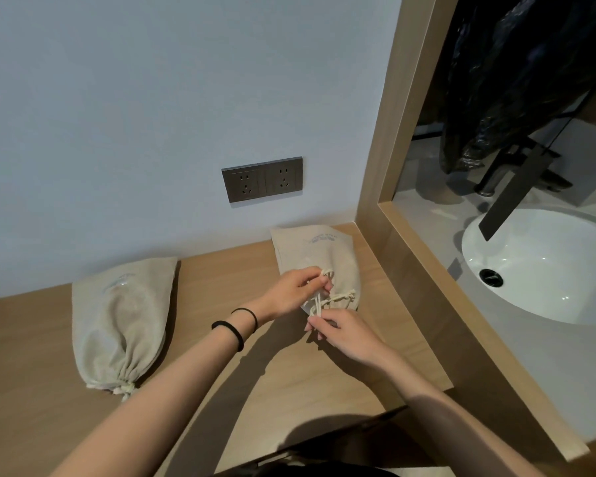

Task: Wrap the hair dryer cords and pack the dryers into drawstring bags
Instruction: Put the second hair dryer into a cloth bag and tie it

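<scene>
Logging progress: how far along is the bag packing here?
Done: the left bag lies bulging on the counter, mouth cinched. In hand: left hand and right hand pinch the drawstring of the right bag. Left: finishing that tie.

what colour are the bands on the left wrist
Black: two thin bands around the left wrist, clearest in the head view.
</scene>
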Tool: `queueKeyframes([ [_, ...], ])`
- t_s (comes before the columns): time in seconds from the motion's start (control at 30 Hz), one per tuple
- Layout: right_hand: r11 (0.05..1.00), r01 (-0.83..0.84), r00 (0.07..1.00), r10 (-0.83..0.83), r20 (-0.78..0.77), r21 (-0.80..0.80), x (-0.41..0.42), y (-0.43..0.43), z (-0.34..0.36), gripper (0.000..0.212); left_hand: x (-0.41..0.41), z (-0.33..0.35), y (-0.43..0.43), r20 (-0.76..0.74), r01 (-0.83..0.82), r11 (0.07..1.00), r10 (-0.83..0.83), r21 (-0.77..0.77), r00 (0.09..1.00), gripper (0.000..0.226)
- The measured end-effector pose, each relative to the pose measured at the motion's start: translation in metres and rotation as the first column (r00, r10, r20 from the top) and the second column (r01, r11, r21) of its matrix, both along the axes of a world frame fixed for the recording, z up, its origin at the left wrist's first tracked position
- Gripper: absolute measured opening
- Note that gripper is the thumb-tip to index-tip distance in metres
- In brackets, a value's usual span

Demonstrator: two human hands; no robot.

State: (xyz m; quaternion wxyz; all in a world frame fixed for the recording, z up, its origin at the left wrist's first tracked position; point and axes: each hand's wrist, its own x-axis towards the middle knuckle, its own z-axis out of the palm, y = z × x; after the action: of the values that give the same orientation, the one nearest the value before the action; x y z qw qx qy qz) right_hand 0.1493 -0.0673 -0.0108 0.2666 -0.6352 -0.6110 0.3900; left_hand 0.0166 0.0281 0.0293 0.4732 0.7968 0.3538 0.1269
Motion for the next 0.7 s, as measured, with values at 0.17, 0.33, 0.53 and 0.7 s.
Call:
queueKeyframes([
  [0.17, 0.997, 0.065, 0.993, -0.069, -0.097, -0.037, 0.008, -0.01, 0.012, 0.031, 0.006, -0.003, -0.001, -0.296, 0.141, 0.985, -0.107, 0.098, 0.949, 0.025],
  [0.33, 0.993, 0.057, 0.988, -0.071, -0.139, -0.103, 0.016, -0.011, 0.024, 0.038, 0.0, -0.012, -0.004, -0.42, 0.279, 0.951, -0.201, 0.133, 0.885, 0.045],
  [0.53, 0.98, 0.115, 0.961, -0.151, -0.231, -0.162, 0.024, -0.003, 0.022, 0.039, -0.011, -0.015, 0.002, -0.451, 0.27, 0.923, -0.125, 0.274, 0.884, 0.029],
  [0.7, 0.9, 0.232, 0.806, -0.391, -0.445, -0.37, 0.029, 0.008, 0.022, 0.021, -0.024, -0.003, 0.003, -0.335, 0.187, 0.925, -0.07, 0.332, 0.94, 0.025],
])
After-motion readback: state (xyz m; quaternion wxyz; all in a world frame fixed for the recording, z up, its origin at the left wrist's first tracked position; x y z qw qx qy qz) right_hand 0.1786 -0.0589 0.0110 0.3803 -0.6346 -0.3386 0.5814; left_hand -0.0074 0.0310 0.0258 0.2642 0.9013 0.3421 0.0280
